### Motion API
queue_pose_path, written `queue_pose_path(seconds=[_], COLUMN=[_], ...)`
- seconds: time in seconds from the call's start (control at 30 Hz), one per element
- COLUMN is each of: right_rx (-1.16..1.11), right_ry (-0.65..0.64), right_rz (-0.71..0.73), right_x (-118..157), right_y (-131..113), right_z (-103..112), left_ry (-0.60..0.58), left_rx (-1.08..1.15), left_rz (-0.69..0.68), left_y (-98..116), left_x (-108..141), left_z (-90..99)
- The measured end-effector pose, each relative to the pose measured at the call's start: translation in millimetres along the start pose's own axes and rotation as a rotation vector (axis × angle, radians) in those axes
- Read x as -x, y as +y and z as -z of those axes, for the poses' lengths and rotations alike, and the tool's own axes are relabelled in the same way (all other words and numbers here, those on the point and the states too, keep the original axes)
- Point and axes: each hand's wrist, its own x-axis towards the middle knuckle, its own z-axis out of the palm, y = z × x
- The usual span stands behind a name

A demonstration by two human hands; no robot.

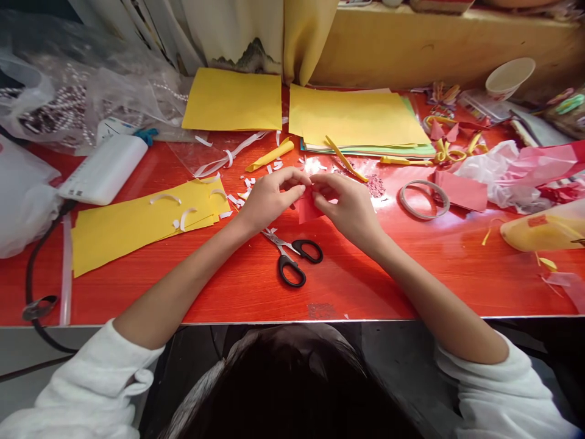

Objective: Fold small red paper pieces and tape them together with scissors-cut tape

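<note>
Both hands meet over the middle of the red table (365, 286), pinching a small piece of red paper (309, 208) between them. My left hand (273, 196) grips its upper left side with thumb and forefinger. On the other side, the fingertips of my right hand (345, 204) close on the paper's upper right edge. Part of the paper is hidden behind the fingers. Just below the hands lie black-handled scissors (292, 256), their blades pointing up and left. White paper scraps (235, 200) are scattered beside my left hand.
Yellow strips (137, 228) lie at left, near a white power bank (106, 167) with a cable. Behind are a yellow sheet (233, 100) and a stack of coloured paper (356, 116). At right are a tape ring (424, 200), red paper (461, 190) and a yellow cup (539, 228).
</note>
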Motion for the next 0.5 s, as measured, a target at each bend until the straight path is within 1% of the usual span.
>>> queue_pose_path(seconds=[0.1, 0.27, 0.37, 0.5], right_rx=[-0.112, -0.366, -0.422, -0.413], right_ry=[-0.003, -0.077, -0.078, -0.065], right_rz=[-0.046, -0.190, -0.224, -0.197], right_x=[-0.4, -2.6, -3.7, -3.0], right_y=[0.9, 4.5, 7.7, 7.2], right_z=[0.6, 3.1, 4.0, 3.2], left_ry=[0.002, 0.019, 0.035, 0.068], left_rx=[-0.025, 0.004, 0.029, 0.050], left_rz=[-0.017, -0.018, -0.003, 0.009], left_y=[-1.2, -3.3, -3.5, -4.8], left_x=[-0.2, -0.9, -1.4, -2.4], left_z=[-0.3, -0.6, -0.6, -0.9])
